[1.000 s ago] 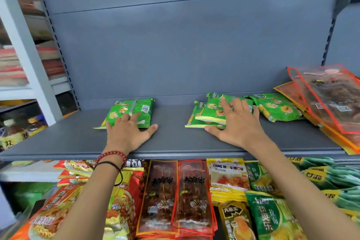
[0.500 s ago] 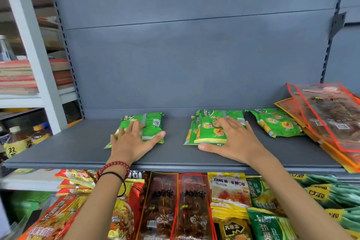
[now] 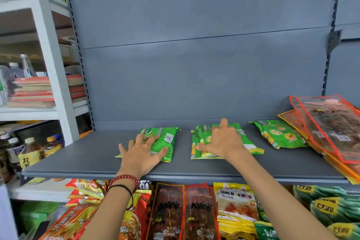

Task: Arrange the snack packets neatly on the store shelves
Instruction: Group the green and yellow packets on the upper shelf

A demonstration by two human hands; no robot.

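Three lots of green snack packets lie on the grey shelf (image 3: pixel 97 161). My left hand (image 3: pixel 141 157) rests flat with spread fingers on the near end of the left green stack (image 3: pixel 166 140). My right hand (image 3: pixel 224 141) presses flat on the middle green stack (image 3: pixel 251 147), index finger stretched toward the back. A third green packet (image 3: pixel 280 134) lies alone further right, touched by neither hand. Neither hand grips anything; both lie on top of the packets.
Large clear orange-edged packets (image 3: pixel 331 126) lean at the shelf's right end and overhang its front edge. The lower shelf holds rows of packets, among them dark red ones (image 3: pixel 183 212) and yellow ones (image 3: pixel 236 208). A white rack with bottles (image 3: pixel 29 152) and books (image 3: pixel 33 91) stands left.
Both hands have slid the green stacks and moved further onto them. The middle stack now lies squarer, fanned out less. The view has tilted up.
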